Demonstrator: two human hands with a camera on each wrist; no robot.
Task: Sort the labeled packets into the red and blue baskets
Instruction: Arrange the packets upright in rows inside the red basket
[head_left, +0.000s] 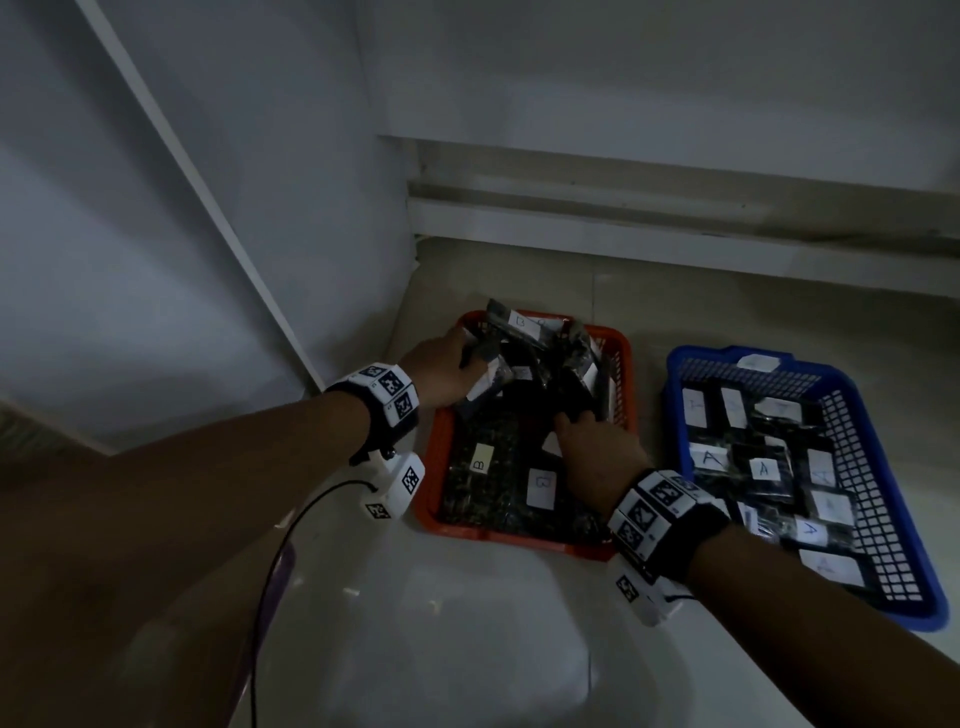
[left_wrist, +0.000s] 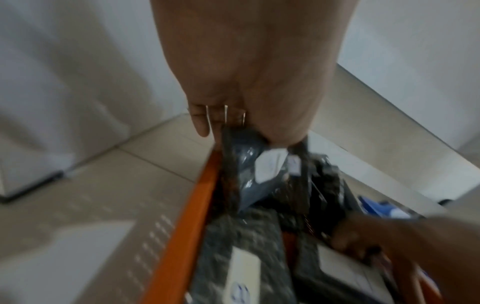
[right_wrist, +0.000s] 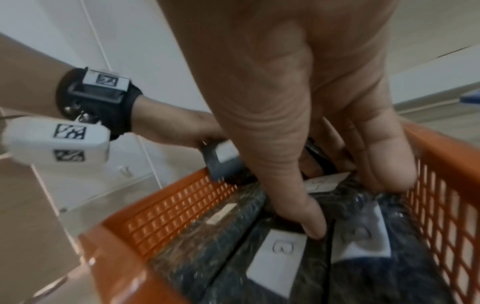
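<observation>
Pinched in our left hand (head_left: 441, 371) is a dark packet (left_wrist: 242, 174), fingers curled over its top edge so it hangs above the far left corner of the red basket (head_left: 618, 364). Our right hand (head_left: 597, 447) reaches into the same basket just right of that grip, thumb (right_wrist: 309, 222) and fingers (right_wrist: 384, 164) curled down among the packets; we cannot tell whether they hold one or only press on the pile.

White paper labels are stuck on the packets. Below the left hand's grip, two flat packets in the red basket read "B" (head_left: 480, 460) and "B" (head_left: 541, 487), and another "B" label (head_left: 520, 321) shows on the heap just beyond our fingers. Well to the right of both hands, the blue basket (head_left: 878, 499) holds packets whose labels read "A" (head_left: 763, 468); several others there are too blurred to read.

Both baskets sit side by side, apart, on a pale glossy tiled floor (head_left: 467, 623), near the corner of a white wall (head_left: 156, 208). A black cable (head_left: 270, 571) trails beneath our left forearm.

Each packet is dark, shiny plastic with speckled contents, crinkled where gripped.
</observation>
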